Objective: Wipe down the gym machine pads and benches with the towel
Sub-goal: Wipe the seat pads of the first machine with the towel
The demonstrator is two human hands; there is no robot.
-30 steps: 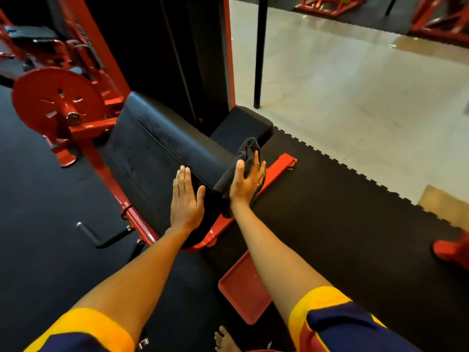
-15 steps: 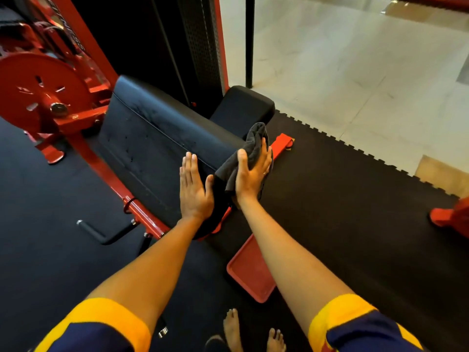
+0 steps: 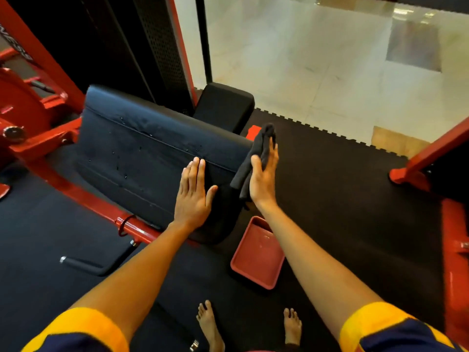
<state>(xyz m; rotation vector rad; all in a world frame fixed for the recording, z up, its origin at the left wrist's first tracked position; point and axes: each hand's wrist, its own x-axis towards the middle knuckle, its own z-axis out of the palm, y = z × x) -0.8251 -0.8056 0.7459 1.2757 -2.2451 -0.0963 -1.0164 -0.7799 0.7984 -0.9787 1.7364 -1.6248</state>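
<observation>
Sideways, right hand [image 3: 262,179] presses towel [image 3: 265,138] against the pad's [image 3: 142,153] end.

Just 1 camera, worn on the person's head. It looks forward and down, wide. The left hand [image 3: 193,196] and right hand [image 3: 262,179] show near the middle, arms stretched out from 6 o'clock. The black pad [image 3: 142,153] is close, toward 11 o'clock. The bare feet [image 3: 209,323] sit at 6 o'clock.
</observation>
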